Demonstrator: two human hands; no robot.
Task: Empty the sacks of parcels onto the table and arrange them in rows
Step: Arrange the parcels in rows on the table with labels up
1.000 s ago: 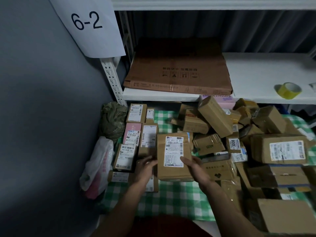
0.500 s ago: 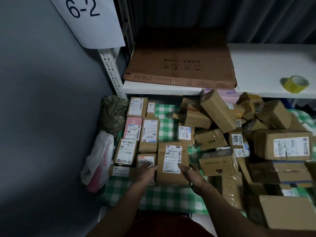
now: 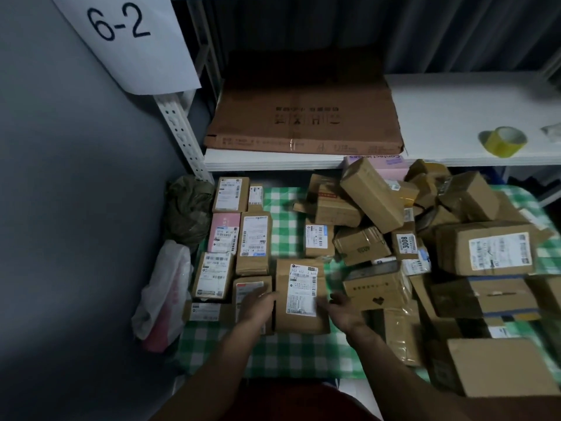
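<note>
A brown parcel (image 3: 296, 302) with a white label lies flat on the green-checked surface (image 3: 282, 350), directly between the two hands. The left hand (image 3: 258, 308) rests with loosely extended fingers against the parcel's left edge. The right hand (image 3: 344, 312) is likewise spread, its fingertips touching the lower right corner of the label. Neither hand grips the parcel.

Beyond and outside the left hand, labelled parcels (image 3: 253, 241) lie face up in two neat columns, edges nearly touching. Beyond and outside the right hand, a loose heap of cartons (image 3: 373, 202) is tumbled at all angles. Further out past the left hand sit a white plastic bag (image 3: 165, 296) and a bundled green sack (image 3: 188, 208). Far ahead of both hands a white shelf (image 3: 455, 117) carries flattened cardboard (image 3: 303, 117) and a yellow tape roll (image 3: 504, 141).
</note>
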